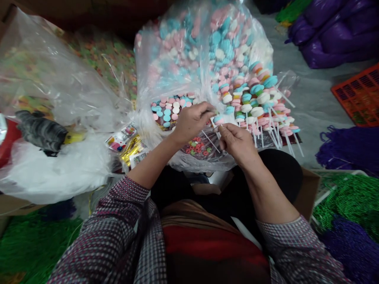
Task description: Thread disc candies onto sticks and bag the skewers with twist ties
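Right hand — fingertips pinched close beside a pink-and-blue candy, beyond the plastic bag's near edge; left hand curled narrow, contents unclear. The candy looks light, perhaps brittle, best held by its rim — its long axis runs roughly left to right.

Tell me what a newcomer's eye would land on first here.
Probably the big clear plastic bag at the top middle, crowded with pink, blue and white pieces. Next, the colourful pile of stacked pieces on white sticks, just beyond and to the right of the right hand, with the left hand close by. The shiny purple bundle stands out at top right.
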Tool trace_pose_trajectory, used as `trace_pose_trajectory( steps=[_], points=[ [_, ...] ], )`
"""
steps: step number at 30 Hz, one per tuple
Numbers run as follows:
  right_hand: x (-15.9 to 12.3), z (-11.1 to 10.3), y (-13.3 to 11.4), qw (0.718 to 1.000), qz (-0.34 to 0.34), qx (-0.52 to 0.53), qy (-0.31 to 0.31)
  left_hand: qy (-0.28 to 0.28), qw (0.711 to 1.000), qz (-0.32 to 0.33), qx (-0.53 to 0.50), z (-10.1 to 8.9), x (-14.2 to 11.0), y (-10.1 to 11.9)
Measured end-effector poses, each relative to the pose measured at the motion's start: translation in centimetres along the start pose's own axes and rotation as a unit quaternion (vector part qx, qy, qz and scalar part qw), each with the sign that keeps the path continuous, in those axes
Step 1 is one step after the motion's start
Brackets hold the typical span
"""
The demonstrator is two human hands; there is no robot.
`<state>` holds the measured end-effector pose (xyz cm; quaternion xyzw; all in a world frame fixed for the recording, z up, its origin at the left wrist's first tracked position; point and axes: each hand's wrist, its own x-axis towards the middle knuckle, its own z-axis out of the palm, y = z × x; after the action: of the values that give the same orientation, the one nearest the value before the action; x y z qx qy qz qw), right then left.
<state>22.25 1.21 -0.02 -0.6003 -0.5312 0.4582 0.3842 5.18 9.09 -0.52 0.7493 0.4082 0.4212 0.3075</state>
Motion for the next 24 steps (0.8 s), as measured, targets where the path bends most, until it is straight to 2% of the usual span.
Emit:
trace_pose_trajectory(
  steps=[2,4,7,10,12,16,18,21,24],
  points=[
    [0.1,0.0,-0.1,0.999,-0.001,0.044,0.007,-0.042,0.999,0.002,-0.026,0.0,0.3,0.2],
    [0.2,-0.3,-0.3,0.995,-0.012,0.1,0.027,-0.039,0.999,-0.018,-0.028,-0.5,1.1,-0.5],
    [0.3,-1.0,-0.8,0.981,-0.04,0.177,0.06,-0.034,0.994,-0.066,0.086,-1.9,2.8,-2.4],
    [0.3,-1.4,-1.0,0.975,-0.055,0.205,0.071,-0.114,0.957,-0.095,0.251,-3.2,4.2,-3.8],
    [0.3,-1.4,-1.1,0.975,-0.057,0.203,0.068,-0.168,0.926,-0.097,0.324,-3.5,4.8,-4.2],
    [0.2,-1.1,-1.0,0.978,-0.062,0.188,0.064,-0.234,0.875,-0.093,0.413,-2.6,5.4,-4.7],
    [0.2,-1.0,-1.0,0.981,-0.061,0.17,0.066,-0.245,0.862,-0.092,0.433,-2.0,5.7,-5.3],
    [0.1,-0.9,-1.0,0.987,-0.052,0.132,0.072,-0.233,0.867,-0.079,0.434,-1.5,6.0,-6.4],
    [0.0,-0.9,-1.0,0.993,-0.039,0.095,0.066,-0.192,0.903,-0.079,0.377,-1.7,6.1,-7.0]
  ],
)
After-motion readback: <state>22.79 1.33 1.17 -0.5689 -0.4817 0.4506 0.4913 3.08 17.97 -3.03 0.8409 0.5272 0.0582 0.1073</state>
